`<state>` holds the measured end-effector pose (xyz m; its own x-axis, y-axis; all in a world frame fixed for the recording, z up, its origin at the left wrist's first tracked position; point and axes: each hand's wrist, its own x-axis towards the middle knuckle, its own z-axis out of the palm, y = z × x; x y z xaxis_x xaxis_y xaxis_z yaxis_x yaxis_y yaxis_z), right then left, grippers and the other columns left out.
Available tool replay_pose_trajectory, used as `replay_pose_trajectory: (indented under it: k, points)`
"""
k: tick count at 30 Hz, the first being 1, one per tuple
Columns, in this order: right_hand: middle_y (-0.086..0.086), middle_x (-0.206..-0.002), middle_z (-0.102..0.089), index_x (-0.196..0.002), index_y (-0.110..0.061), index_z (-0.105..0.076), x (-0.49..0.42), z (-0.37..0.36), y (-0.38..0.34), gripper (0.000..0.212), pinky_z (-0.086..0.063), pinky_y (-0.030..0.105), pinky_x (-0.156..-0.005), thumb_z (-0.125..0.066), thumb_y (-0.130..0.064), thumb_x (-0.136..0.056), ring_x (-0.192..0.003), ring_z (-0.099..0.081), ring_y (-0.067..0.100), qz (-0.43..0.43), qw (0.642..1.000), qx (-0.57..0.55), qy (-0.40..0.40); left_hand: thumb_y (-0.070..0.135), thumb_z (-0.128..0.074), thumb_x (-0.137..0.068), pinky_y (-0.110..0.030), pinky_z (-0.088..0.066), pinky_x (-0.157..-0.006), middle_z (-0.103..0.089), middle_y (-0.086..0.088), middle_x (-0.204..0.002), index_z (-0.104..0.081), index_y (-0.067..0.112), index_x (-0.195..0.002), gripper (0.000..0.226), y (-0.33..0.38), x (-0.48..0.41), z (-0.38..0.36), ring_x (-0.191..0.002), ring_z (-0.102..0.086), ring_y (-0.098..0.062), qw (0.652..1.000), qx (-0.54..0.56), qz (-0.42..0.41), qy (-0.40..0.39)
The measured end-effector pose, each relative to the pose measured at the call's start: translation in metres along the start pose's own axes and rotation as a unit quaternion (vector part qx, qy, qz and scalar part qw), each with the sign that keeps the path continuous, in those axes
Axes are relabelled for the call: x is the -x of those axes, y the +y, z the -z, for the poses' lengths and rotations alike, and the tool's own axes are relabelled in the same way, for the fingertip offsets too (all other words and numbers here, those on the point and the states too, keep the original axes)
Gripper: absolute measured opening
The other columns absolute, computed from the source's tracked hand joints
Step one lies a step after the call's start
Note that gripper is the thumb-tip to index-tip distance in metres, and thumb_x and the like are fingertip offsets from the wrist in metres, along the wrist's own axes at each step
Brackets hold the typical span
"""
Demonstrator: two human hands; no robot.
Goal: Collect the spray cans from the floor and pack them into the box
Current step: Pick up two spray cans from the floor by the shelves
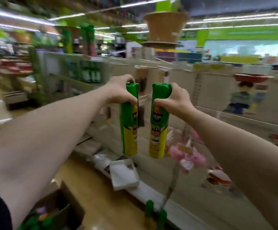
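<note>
Above the floor (101,201) of a shop aisle, both arms extend forward, and each of the hands carries one spray can. The left hand (120,92) grips the left spray can (129,127) at its green cap, with the fingers curled over the top and the thumb against the front. The right hand (174,100) grips the right spray can (159,127) in the same manner, with the fingers round the cap and the thumb just below it. Both cans hang upright, caps up and bases down. They are side by side with a narrow gap between them and do not touch. Each can has a green upper body and a yellow lower body with printed labels.

The box (68,208) is brown cardboard with open flaps. It sits on the floor at the lower left corner of the view, under the left forearm. Green caps (35,221) show inside it; blur prevents a count. Two more green-capped cans (150,207) stand on the floor near the bottom edge of the view, just beside the base of the shelf unit (218,90). A white tray (123,176) lies at the base of the shelf unit, below the held cans. Pink packets (184,153) hang on the shelf unit, right of the right spray can. The background is motion-blurred.
</note>
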<state>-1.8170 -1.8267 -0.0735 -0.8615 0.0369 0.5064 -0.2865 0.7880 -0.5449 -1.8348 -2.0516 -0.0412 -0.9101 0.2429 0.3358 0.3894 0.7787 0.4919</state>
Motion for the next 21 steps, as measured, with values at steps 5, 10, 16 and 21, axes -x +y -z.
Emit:
replay_pose_trajectory:
  k: [5,10,16,21]
  points:
    - [0.001,-0.098,-0.065,-0.113,-0.016,-0.058,-0.049,-0.102,-0.046,0.063,-0.059,0.042,-0.079,-0.078,-0.051,-0.064,-0.093,-0.063,0.023,0.071,0.992,-0.069,-0.083,0.031,-0.089,-0.066,-0.029,-0.048,-0.071,-0.057,-0.001,-0.113,-0.054,0.029,-0.122,0.066,-0.085,0.019,0.038,-0.099,-0.057,-0.023,0.99,-0.048,0.124,0.048]
    - [0.006,-0.103,-0.062,-0.117,-0.014,-0.049,-0.08,-0.195,-0.091,0.067,-0.058,0.043,-0.081,-0.081,-0.047,-0.068,-0.097,-0.061,0.028,0.138,0.97,-0.114,-0.166,0.032,-0.089,-0.065,-0.037,-0.053,-0.08,-0.056,-0.002,-0.116,-0.053,0.026,-0.126,0.07,-0.154,0.043,0.06,-0.102,-0.056,-0.025,0.962,-0.105,0.231,0.1]
    - [0.002,-0.107,-0.057,-0.132,-0.016,-0.039,-0.085,-0.289,-0.131,0.079,-0.053,0.034,-0.075,-0.082,-0.044,-0.072,-0.099,-0.059,0.024,0.196,0.929,-0.175,-0.259,0.034,-0.092,-0.061,-0.041,-0.057,-0.083,-0.059,-0.005,-0.116,-0.052,0.026,-0.121,0.072,-0.221,0.092,0.067,-0.1,-0.059,-0.027,0.916,-0.132,0.349,0.148]
    - [0.003,-0.111,-0.059,-0.132,-0.018,-0.035,-0.066,-0.374,-0.153,0.082,-0.06,0.045,-0.083,-0.083,-0.043,-0.07,-0.1,-0.062,0.025,0.208,0.896,-0.208,-0.331,0.031,-0.091,-0.061,-0.032,-0.052,-0.068,-0.057,-0.004,-0.111,-0.055,0.024,-0.113,0.065,-0.281,0.121,0.06,-0.098,-0.056,-0.024,0.888,-0.14,0.413,0.147]
